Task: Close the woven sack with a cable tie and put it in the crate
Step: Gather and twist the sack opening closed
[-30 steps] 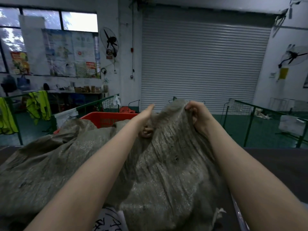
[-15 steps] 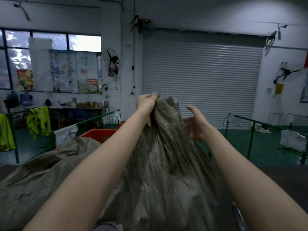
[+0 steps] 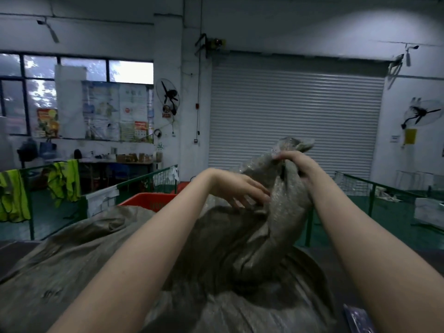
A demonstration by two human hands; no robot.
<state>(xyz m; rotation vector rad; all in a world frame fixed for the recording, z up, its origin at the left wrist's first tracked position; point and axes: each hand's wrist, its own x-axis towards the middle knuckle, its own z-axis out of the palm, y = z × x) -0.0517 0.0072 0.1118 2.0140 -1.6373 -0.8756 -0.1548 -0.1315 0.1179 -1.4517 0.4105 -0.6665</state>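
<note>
A large grey-brown woven sack [image 3: 235, 255] fills the table in front of me, its mouth gathered into an upright neck. My right hand [image 3: 294, 164] is clenched around the top of that neck, and the bunched end sticks out above my fist. My left hand [image 3: 240, 188] is spread, with its fingertips against the left side of the neck lower down. Behind the sack, the rim of a red crate [image 3: 149, 200] shows. I see no cable tie.
More grey sack cloth [image 3: 72, 255] is spread across the left of the table. Green railings [image 3: 134, 183] stand behind and to the right, with yellow vests [image 3: 64, 183] hung on the left. A closed roller shutter [image 3: 295, 111] fills the far wall.
My right hand has closed around the sack's gathered top and carried it to the right. My left hand has let go of the top and dropped to the neck's side, fingers spread.
</note>
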